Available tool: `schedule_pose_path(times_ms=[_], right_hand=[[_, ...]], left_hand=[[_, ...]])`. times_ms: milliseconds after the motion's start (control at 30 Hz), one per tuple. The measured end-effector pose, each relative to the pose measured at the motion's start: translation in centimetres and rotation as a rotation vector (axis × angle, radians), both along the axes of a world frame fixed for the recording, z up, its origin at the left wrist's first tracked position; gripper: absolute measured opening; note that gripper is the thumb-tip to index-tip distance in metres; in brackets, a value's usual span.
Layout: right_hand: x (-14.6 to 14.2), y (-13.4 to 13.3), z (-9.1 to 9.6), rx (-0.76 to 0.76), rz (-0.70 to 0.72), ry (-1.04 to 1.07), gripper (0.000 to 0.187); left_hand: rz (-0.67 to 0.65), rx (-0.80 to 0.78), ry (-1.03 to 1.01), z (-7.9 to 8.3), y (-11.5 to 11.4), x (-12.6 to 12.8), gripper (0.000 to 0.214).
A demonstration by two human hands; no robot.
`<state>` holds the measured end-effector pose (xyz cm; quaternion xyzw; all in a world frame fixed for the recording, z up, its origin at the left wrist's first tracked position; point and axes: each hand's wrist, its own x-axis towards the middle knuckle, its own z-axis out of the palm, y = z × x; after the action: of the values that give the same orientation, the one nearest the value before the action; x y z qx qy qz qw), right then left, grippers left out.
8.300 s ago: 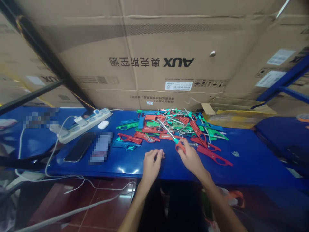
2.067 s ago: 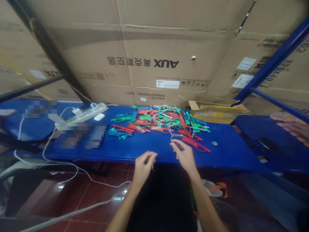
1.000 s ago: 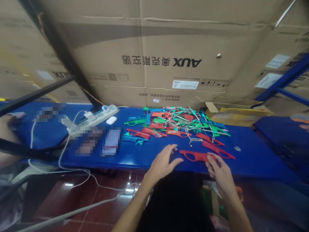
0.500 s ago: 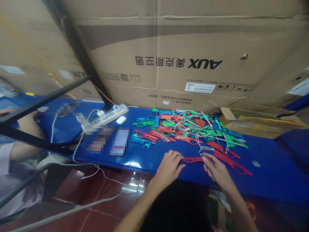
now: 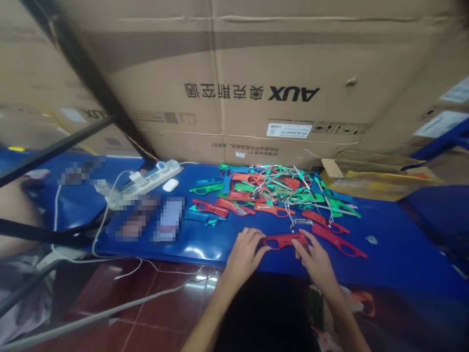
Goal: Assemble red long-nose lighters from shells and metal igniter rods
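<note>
Pinching red casing (image 5: 284,240) at blue table's (image 5: 399,244) near side: L hand (image 5: 246,248) grips left, looped end, R hand (image 5: 312,252) right end; prob. light, stiff, slickish plastic; best held by solid body, thin loop may snap

1. Held casing (image 5: 284,241): plain red throughout.
2. Pile of casings (image 5: 246,196), 12 o'clock of the held casing: mixed red, green and blue, with silvery rods (image 5: 301,176).
3. Desk (image 5: 216,234): deep blue.
4. Large carton (image 5: 238,110), farther at 12 o'clock: brown, black lettering (image 5: 293,94), grey mesh-patterned band.
5. Small box (image 5: 381,188), 2 o'clock: brown and yellow.
6. Power strip (image 5: 150,185), 10 o'clock: white.
7. Floor (image 5: 154,327), 8 o'clock: dark red, pale lines.
</note>
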<state>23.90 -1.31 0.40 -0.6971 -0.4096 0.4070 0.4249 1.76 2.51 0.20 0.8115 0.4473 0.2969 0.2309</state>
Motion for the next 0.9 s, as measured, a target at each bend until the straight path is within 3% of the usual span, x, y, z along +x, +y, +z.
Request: schedule_pose_path(times_ms=[367,633,900], right_hand=[[-0.29,0.10,0.53,0.049,0.066,-0.123,0.071],[-0.44,0.06,0.53,0.078,0.070,-0.092,0.082],[-0.57,0.02,0.13,0.122,0.032,-0.148,0.070]], left_hand=[[0.031,0.048,-0.009,-0.44,0.06,0.21,0.021],[0.052,0.045,-0.018,-0.40,0.21,0.04,0.019],[0.124,-0.030,-0.027,0.18,0.37,0.08,0.026]])
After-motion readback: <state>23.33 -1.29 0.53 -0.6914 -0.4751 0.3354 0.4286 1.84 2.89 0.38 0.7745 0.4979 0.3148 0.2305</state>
